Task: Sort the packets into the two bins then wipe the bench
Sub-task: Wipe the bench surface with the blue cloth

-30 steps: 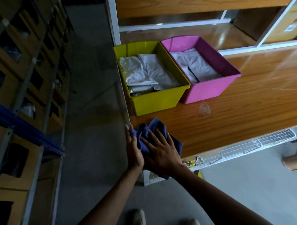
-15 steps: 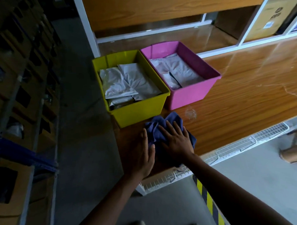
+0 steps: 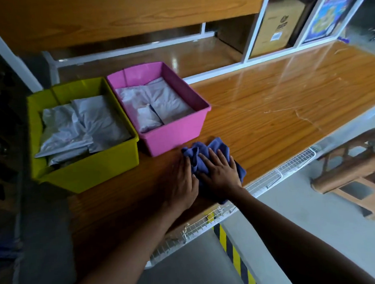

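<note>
In the head view, the sorting part is judged done: silvery packets [image 3: 85, 127] are piled in the yellow bin [image 3: 87, 172], others lie in the pink bin [image 3: 173, 138], and none is seen loose on the bench [image 3: 277, 108]. The two bins are set side by side at the left end of the bench, touching or nearly so, their long axes running from the near edge towards the back. The wiping part is judged to be under way and near its start, since the cloth [image 3: 204, 147] is placed just in front of the pink bin's near corner, while the long stretch of bench to the right is yet to be covered. The cloth is bunched rather than spread flat. Its long axis is laid on a diagonal, the far end pointed towards the pink bin and the near end draped to the bench's front edge. The right hand [image 3: 220, 172] is pressed flat on top of the cloth, fingers straight and spread, so nothing is gripped. The left hand [image 3: 182, 185] is laid flat on the bare bench just beside the cloth, fingers straight and relaxed, its inner edge against the cloth's side. The bench's own long axis is seen running from the bins away to the right.
</note>
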`<state>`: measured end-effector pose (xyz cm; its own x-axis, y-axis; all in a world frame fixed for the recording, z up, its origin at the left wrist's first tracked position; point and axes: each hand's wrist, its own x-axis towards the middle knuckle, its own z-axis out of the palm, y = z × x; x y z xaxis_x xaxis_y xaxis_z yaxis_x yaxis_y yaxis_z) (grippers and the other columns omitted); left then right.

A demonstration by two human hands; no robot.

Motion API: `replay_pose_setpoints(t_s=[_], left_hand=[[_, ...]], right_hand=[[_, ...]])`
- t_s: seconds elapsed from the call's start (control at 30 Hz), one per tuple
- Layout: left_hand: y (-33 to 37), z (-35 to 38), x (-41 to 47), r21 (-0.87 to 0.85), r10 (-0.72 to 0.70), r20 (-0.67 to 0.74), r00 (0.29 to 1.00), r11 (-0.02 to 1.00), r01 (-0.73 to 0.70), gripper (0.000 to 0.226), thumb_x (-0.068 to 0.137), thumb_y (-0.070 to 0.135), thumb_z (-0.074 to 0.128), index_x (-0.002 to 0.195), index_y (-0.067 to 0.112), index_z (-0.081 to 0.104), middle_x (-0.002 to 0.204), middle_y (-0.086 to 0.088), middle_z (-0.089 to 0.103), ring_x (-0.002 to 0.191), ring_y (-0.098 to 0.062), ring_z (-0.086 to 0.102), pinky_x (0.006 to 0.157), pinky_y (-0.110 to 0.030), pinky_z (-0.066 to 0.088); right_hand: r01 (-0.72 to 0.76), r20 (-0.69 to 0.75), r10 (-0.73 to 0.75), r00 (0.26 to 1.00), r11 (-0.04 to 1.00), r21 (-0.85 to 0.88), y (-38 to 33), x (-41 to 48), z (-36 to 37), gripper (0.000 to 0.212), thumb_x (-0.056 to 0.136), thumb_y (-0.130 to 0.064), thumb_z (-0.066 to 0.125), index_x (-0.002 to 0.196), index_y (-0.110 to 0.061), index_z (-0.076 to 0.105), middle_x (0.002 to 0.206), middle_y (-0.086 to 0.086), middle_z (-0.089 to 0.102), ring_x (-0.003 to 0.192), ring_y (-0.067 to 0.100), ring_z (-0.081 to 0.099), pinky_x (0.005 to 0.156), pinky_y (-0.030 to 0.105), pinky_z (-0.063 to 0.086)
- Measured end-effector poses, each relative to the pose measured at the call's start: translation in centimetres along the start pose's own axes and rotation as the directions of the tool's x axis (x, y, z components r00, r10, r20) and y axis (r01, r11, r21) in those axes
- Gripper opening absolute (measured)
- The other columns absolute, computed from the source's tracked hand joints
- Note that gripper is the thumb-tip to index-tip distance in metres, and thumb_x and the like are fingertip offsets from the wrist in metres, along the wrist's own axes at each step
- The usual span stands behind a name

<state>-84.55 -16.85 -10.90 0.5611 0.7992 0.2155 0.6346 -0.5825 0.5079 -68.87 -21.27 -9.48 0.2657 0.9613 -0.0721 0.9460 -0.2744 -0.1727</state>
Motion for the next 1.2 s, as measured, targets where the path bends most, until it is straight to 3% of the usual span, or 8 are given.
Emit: replay_pose_setpoints(t_s=[0.1, 0.27, 0.5, 0.87, 1.03, 1.2], left_hand=[[2.0, 1.9, 2.6, 0.007, -0.031, 0.026, 0.999, 1.0, 0.031, 0.061, 0.09, 0.029, 0.033, 0.137, -0.009, 0.041, 0.139, -0.03, 0.045, 0.128, -0.041, 0.047, 0.105, -0.052, 0.039], [3.8, 4.4, 7.9, -0.057, -0.048, 0.044, 0.998, 0.997, 0.051, 0.066, 0.091, 0.032, 0.027, 0.141, -0.011, 0.033, 0.144, -0.032, 0.035, 0.136, -0.043, 0.035, 0.113, -0.052, 0.028], [4.9, 6.5, 11.1, 0.111, -0.059, 0.003, 0.998, 0.992, 0.058, 0.054, 0.093, 0.026, 0.032, 0.13, -0.009, 0.05, 0.135, -0.027, 0.051, 0.131, -0.039, 0.044, 0.107, -0.048, 0.038], [5.1, 7.0, 11.4, 0.257, -0.078, -0.006, 0.997, 0.963, 0.077, 0.06, 0.095, 0.031, 0.031, 0.148, 0.005, 0.027, 0.158, -0.013, 0.018, 0.148, -0.022, 0.014, 0.116, -0.042, 0.023], [6.8, 9.0, 13.6, 0.163, -0.096, -0.01, 0.995, 0.982, 0.096, 0.055, 0.094, 0.025, 0.031, 0.143, 0.001, 0.038, 0.153, -0.013, 0.031, 0.144, -0.026, 0.027, 0.113, -0.041, 0.023], [8.9, 11.4, 19.9, 0.196, -0.108, 0.07, 0.992, 0.976, 0.093, 0.06, 0.093, 0.031, 0.022, 0.146, 0.005, 0.033, 0.157, -0.013, 0.023, 0.147, -0.025, 0.015, 0.117, -0.046, 0.023]], right_hand=[[-0.045, -0.012, 0.045, 0.999, 0.999, -0.008, 4.9, 0.3, -0.9, 0.068, 0.088, -0.072, 0.025, 0.149, -0.047, 0.01, 0.162, -0.006, 0.006, 0.15, 0.021, 0.001, 0.118, 0.054, 0.004], [-0.125, -0.001, 0.125, 0.992, 0.992, 0.027, 10.6, 1.7, -2.2, 0.067, 0.088, -0.073, 0.021, 0.148, -0.049, 0.005, 0.162, -0.006, 0.006, 0.15, 0.022, -0.003, 0.118, 0.055, 0.0], [-0.217, -0.016, 0.219, 0.976, 0.974, 0.061, 12.0, 7.9, -2.8, 0.066, 0.09, -0.071, 0.021, 0.149, -0.048, 0.005, 0.163, -0.007, 0.002, 0.149, 0.026, -0.003, 0.114, 0.061, 0.0], [0.072, -0.033, -0.073, 0.997, 0.997, -0.024, 11.3, 19.2, -3.3, 0.064, 0.09, -0.07, 0.023, 0.149, -0.046, 0.014, 0.162, -0.003, 0.008, 0.149, 0.027, 0.003, 0.112, 0.063, 0.006], [0.002, -0.02, -0.001, 1.0, 0.999, 0.053, 12.5, 23.8, -4.1, 0.061, 0.092, -0.066, 0.022, 0.149, -0.044, 0.016, 0.162, -0.005, 0.007, 0.15, 0.025, 0.001, 0.114, 0.06, 0.002], [-0.148, -0.023, 0.15, 0.988, 0.986, 0.071, 19.2, 24.8, -5.3, 0.062, 0.092, -0.068, 0.021, 0.149, -0.046, 0.012, 0.162, -0.006, 0.007, 0.15, 0.023, -0.001, 0.116, 0.057, 0.001]])
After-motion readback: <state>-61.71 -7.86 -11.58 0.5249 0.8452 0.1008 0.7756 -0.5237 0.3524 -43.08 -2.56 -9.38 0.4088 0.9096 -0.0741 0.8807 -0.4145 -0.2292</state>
